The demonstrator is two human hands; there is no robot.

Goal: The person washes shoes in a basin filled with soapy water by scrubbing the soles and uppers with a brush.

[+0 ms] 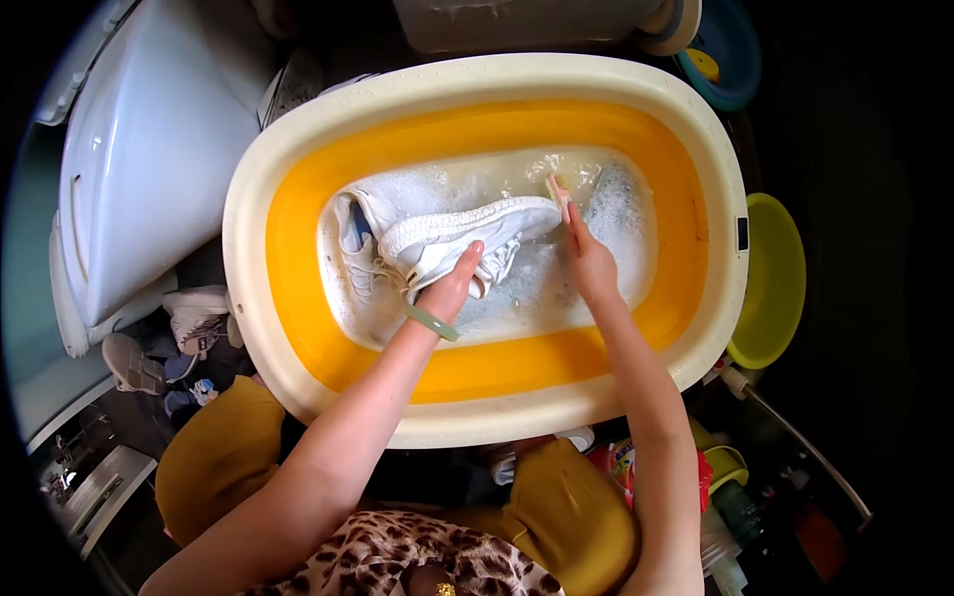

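My left hand [452, 284] is closed on a white shoe [457, 235], which lies on its side above soapy water with its toe to the right. A small brush [559, 191] is gripped in my right hand [590, 260], its head close to the shoe's toe. Another white shoe [360, 238] rests in the suds at the left end of the tub. All of this is inside a cream and yellow oval tub [487, 429] holding foamy water [621, 228].
A white basin-like fixture [149, 149] stands at the left. Several shoes [196, 316] lie on the floor at the lower left. A green basin [770, 283] leans at the right, and a blue basin [735, 55] is at the upper right. Bottles [735, 512] stand lower right.
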